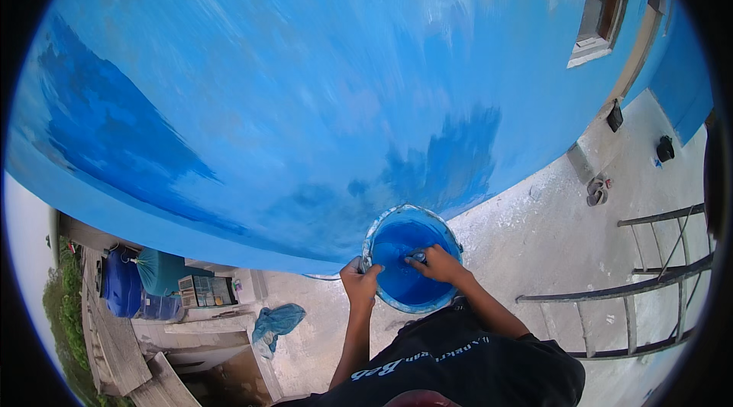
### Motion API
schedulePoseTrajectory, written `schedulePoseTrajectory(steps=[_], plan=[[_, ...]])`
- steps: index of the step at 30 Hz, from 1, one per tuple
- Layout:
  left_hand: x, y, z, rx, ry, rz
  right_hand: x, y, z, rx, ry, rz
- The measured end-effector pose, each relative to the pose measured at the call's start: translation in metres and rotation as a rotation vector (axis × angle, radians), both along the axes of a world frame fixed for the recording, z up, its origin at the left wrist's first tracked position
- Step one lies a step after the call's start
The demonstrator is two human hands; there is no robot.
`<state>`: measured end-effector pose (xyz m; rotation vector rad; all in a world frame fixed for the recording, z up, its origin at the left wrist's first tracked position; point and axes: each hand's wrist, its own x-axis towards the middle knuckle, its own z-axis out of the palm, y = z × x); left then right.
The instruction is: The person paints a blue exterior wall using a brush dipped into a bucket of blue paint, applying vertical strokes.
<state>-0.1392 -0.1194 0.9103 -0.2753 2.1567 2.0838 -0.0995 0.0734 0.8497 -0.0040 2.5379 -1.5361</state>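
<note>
Two hands are at a bucket of blue paint [408,302] in the middle, near the bottom, in front of a big blue wall [305,79]. Far left and low down lies a blue cloth [276,321]. The left hand [359,282] has its fingers curled tight around the bucket's left rim. The right hand [438,263] reaches inside, fingers closed on a small grey handle [417,257]. Metal ladder rails [634,292] stand to the right
</note>
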Motion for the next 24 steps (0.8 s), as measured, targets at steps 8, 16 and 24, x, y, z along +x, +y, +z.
schedulePoseTrajectory(steps=[8, 16, 24], plan=[[0.009, -0.003, -0.015, 0.085, -0.088, 0.059, -0.008, 0.021, 0.0, 0.0, 0.044, 0.181], [-0.035, -0.055, -0.016, 0.11, -0.071, -0.065, -0.024, -0.041, -0.001, 0.058, 0.107, -0.159], [-0.063, -0.079, -0.007, -0.053, 0.017, -0.14, -0.035, -0.077, 0.027, -0.243, -0.049, -0.173]])
